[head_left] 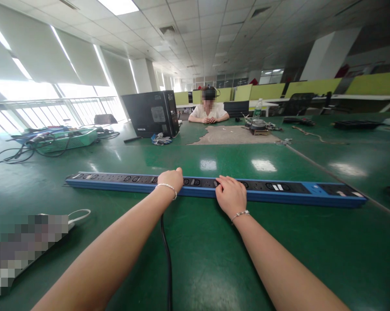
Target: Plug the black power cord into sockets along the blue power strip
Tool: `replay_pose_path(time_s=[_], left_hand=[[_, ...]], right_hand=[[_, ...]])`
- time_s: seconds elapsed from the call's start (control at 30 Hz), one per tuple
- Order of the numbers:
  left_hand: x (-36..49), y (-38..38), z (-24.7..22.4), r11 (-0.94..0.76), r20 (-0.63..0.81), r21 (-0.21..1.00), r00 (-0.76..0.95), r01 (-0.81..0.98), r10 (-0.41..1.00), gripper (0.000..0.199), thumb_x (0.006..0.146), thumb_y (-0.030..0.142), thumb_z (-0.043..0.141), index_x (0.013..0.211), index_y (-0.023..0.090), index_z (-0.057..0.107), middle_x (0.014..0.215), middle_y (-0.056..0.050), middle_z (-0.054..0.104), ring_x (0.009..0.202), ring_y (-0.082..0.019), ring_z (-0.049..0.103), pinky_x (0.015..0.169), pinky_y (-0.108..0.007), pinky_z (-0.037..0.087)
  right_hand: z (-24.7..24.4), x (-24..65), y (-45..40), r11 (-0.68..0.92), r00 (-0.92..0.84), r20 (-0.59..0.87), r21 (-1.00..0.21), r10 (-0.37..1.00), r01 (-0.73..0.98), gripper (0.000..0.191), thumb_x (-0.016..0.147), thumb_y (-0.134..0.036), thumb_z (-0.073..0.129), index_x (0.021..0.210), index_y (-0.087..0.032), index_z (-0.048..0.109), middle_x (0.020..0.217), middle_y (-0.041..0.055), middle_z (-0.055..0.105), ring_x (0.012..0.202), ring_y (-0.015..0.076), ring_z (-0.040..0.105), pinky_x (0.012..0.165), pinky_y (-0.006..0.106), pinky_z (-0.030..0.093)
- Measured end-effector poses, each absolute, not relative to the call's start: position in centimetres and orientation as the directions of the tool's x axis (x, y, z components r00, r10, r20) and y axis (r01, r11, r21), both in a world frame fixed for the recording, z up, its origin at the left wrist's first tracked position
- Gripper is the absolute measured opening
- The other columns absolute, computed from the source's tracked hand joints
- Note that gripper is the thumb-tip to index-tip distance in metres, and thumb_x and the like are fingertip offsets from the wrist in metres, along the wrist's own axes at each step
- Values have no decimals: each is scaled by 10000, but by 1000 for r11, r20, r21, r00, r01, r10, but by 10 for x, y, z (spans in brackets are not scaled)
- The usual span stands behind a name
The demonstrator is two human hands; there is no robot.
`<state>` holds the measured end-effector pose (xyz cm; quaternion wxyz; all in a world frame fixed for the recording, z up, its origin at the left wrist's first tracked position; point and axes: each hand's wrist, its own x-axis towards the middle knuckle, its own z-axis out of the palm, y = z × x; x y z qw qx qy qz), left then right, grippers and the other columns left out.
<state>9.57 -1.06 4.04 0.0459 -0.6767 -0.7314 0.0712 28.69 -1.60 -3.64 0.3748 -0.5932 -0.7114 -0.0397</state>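
On my feed the blue power strip (198,191) lies lengthwise across the green table (201,250), its row of sockets upward. Left to right, a pixelated object (29,248) sits nearer me than the strip's left end, and a green basket (70,141) with cables lies beyond that end. Next, a black computer case (149,114) stands behind the strip's left half, with gloves (161,139) just beside its base. A black cable (167,263) runs on the near side of the strip, below my left hand (171,180). That hand curls over the strip left of its middle; its fingertips are hidden, so I can't tell whether it is clamped. Beyond the strip's middle, a person (209,111) sits with forearms on the table. My right hand (230,194) rests over the strip right of its middle, fingers bent and close together; I can't tell if it grips. Past the strip's right half stands a clear bottle (257,110).
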Motion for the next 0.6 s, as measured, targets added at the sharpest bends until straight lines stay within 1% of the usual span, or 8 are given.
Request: replay_pose_path(time_s=[0.23,0.6], left_hand=[[93,-9,44,37,-39,-186,-45,982,998,295,851,145,301,1058,147,511,953,-175,669,918,-249,638,721,-351,483],[91,-17,35,61,37,-181,-55,982,998,300,850,122,260,1056,144,476,900,-164,675,884,-236,648,705,-331,479]], right_hand=[[-37,287,-16,297,-20,586,-382,810,875,330,781,-193,417,985,-228,675,1119,16,643,1093,192,509,952,376,308],[-37,287,-16,295,-19,583,-382,812,876,328,776,-189,421,980,-231,675,1115,19,645,1091,197,512,946,386,316]])
